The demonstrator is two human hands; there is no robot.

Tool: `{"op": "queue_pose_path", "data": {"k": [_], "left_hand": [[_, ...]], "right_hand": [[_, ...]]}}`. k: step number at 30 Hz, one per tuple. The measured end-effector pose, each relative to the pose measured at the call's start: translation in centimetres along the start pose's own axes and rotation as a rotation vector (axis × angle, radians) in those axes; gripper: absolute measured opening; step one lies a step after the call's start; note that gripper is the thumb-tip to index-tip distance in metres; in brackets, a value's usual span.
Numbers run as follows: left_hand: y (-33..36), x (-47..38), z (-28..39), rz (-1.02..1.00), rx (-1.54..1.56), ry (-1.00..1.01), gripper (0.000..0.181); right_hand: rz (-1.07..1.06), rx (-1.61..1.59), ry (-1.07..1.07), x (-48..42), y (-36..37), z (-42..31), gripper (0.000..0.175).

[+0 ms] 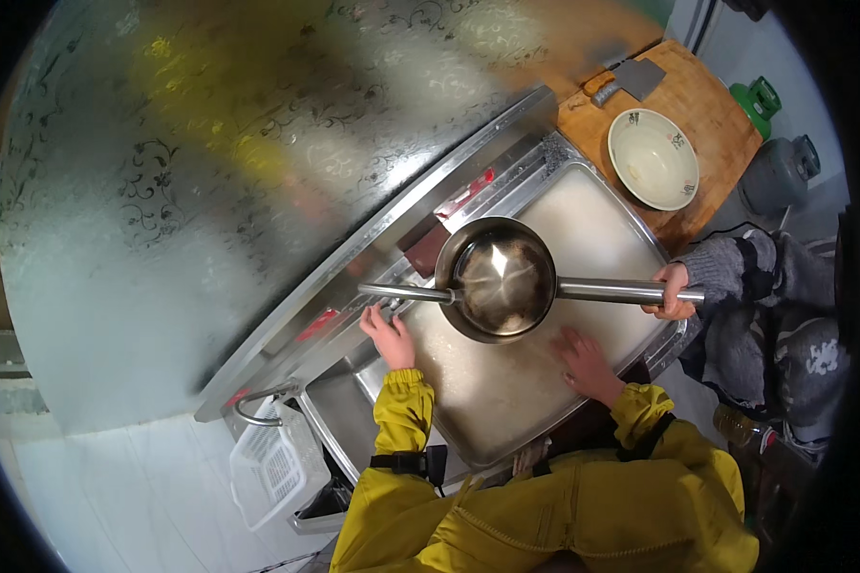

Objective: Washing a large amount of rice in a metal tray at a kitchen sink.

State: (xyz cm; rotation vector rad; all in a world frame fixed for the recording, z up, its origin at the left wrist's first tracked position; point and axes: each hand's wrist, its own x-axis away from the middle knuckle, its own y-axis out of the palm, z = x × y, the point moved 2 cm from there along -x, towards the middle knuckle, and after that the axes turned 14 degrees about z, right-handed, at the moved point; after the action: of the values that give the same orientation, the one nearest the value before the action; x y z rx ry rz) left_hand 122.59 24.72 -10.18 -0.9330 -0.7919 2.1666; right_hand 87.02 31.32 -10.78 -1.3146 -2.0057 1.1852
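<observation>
A large rectangular stainless steel tray point(620, 358) filled with cloudy liquid lies before me. My left hand point(389, 338) is raised at its back left edge, near the curved metal faucet point(401, 291), fingers apart and holding nothing. My right hand point(586, 365), slightly blurred, hovers over or touches the liquid, fingers spread and holding nothing; which of the two I cannot tell. Between and above my hands, another person's hand point(670, 290) holds a metal pan point(505, 276) by its long handle point(602, 289). The faucet's spout ends over the pan's rim.
A wooden board point(717, 107) at the upper right bears a patterned bowl point(652, 159) and a cleaver point(638, 79). Gas cylinders point(774, 175) stand beyond it. A frosted glass panel point(186, 215) rises behind the steel counter. White plastic baskets point(279, 465) sit at the lower left, beside a second sink point(340, 408).
</observation>
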Motion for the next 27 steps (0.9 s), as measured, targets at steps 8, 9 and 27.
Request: {"op": "queue_pose_path", "data": {"k": [8,9,27], "left_hand": [[1.1,2.1,-0.6,-0.178,-0.022,0.117,0.060],[1.3,2.0,-0.4,-0.193,-0.053,0.130,0.062],[-7.9,8.7,-3.7,-0.181,0.009,-0.032,0.059]], "right_hand": [[0.007,0.027,0.029,0.4,-0.1,0.3,0.072],[0.003,0.041,0.023,0.7,0.0,0.4,0.072],[-0.065,0.125,0.160,0.6,2.4,1.0,0.117]]}}
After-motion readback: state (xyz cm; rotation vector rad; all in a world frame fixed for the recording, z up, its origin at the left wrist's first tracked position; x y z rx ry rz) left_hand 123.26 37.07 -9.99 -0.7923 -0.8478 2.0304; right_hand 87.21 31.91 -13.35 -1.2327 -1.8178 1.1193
